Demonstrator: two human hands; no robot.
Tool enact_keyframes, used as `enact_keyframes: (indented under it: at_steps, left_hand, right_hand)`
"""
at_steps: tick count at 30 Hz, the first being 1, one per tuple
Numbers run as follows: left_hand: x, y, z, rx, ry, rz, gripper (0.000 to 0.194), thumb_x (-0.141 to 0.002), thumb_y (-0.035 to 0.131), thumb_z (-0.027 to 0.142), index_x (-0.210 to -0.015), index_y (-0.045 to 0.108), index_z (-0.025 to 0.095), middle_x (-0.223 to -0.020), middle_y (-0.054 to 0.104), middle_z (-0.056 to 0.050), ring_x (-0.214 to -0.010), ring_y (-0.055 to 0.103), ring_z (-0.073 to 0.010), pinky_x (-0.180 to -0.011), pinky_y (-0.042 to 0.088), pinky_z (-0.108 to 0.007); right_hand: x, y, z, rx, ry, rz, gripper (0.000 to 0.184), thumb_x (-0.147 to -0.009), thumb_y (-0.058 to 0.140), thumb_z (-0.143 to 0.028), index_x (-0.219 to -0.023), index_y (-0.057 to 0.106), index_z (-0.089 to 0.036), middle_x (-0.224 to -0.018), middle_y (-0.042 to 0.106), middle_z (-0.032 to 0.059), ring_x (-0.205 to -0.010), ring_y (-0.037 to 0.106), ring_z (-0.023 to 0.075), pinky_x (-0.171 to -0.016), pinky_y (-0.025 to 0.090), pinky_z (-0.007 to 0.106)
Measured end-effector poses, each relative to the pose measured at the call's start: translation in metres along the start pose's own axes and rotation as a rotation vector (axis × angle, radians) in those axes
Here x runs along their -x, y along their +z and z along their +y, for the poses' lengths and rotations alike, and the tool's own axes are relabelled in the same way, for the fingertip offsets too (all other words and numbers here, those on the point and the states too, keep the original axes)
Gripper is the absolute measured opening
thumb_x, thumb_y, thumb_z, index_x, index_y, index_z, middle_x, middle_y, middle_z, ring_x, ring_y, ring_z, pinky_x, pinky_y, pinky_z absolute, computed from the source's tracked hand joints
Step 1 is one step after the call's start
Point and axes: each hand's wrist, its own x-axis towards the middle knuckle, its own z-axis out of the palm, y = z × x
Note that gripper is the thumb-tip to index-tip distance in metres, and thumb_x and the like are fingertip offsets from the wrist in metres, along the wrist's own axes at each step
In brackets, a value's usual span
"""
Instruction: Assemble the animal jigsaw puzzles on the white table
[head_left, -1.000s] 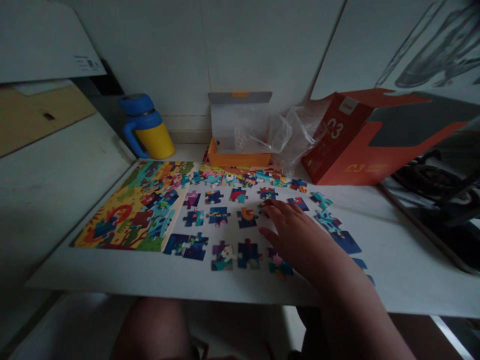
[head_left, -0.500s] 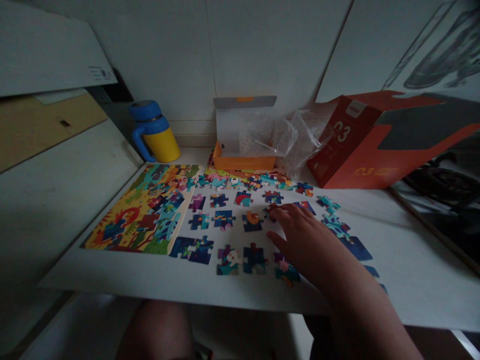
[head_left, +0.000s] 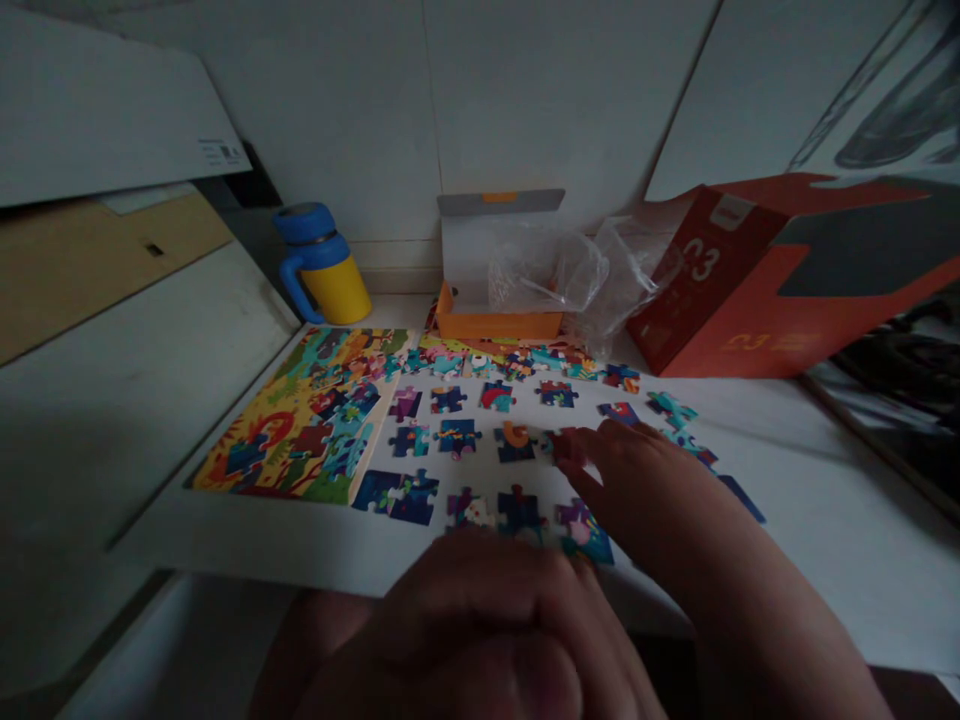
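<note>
My right hand (head_left: pixel 645 490) lies on the white table (head_left: pixel 825 530) with its fingers stretched flat, fingertips resting on a dark red-and-blue puzzle piece (head_left: pixel 561 443). Several loose jigsaw pieces are spread in rows around it, such as an orange-marked piece (head_left: pixel 516 440) and a blue piece (head_left: pixel 457 437). To the left lies a colourful puzzle picture (head_left: pixel 292 425) with joined pieces on it. My left hand (head_left: pixel 480 630) fills the bottom of the view, very close and blurred. Its fingers look curled together, and whatever is inside them is hidden.
At the back stand a blue-and-yellow mug (head_left: pixel 326 270), an open orange box (head_left: pixel 499 322) with a crumpled plastic bag (head_left: pixel 574 268), and a big red carton (head_left: pixel 750 300). A dark stove (head_left: pixel 900 390) is at the right. A white ledge (head_left: pixel 112 400) borders the left.
My left hand has risen into view at the bottom, close to the camera. My right hand has shifted a little right and nearer, still on the pieces. The view has swung slightly left.
</note>
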Motion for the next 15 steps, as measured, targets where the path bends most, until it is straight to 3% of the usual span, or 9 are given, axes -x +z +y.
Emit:
enact_keyframes:
  at_steps: [2,7,11,15]
  left_hand:
    - [-0.010,-0.010,-0.009,0.055,0.053,0.039,0.044,-0.111,0.046,0.047,-0.082,0.064,0.018,-0.068,0.065,-0.005,-0.065,0.063,-0.0149,-0.068,0.050,-0.028]
    - [-0.019,-0.034,-0.025,0.037,-0.013,-0.135,0.041,-0.108,0.057,0.040,-0.076,0.065,0.016,-0.064,0.066,-0.007,-0.061,0.063,-0.0147,-0.063,0.050,-0.025]
    - [-0.018,-0.048,-0.037,0.132,-0.024,-0.206,0.044,-0.105,0.060,0.047,-0.075,0.066,0.016,-0.059,0.065,-0.007,-0.054,0.063,-0.0132,-0.053,0.047,-0.021]
    - [-0.013,-0.052,-0.051,0.236,0.025,-0.287,0.042,-0.106,0.058,0.042,-0.075,0.066,0.015,-0.055,0.063,-0.006,-0.046,0.063,-0.0121,-0.047,0.047,-0.018]
  right_hand:
    - [0.007,-0.005,-0.004,-0.074,-0.053,0.050,0.025,-0.107,0.051,-0.029,-0.103,0.074,-0.022,-0.097,0.076,0.0103,-0.091,0.073,0.0281,-0.082,0.052,0.041]
    - [0.029,-0.023,-0.017,-0.339,-0.190,0.090,0.029,-0.108,0.050,-0.037,-0.093,0.071,-0.024,-0.087,0.077,0.0076,-0.069,0.069,0.0218,-0.063,0.044,0.035]
    - [0.043,-0.045,-0.023,-0.656,-0.296,-0.060,0.037,-0.111,0.048,-0.043,-0.087,0.071,-0.027,-0.078,0.075,0.0049,-0.061,0.063,0.0183,-0.057,0.043,0.032]
    - [0.047,-0.054,-0.025,-1.027,-0.384,-0.262,0.038,-0.111,0.052,-0.052,-0.094,0.077,-0.029,-0.093,0.081,0.0045,-0.082,0.073,0.0203,-0.071,0.056,0.029]
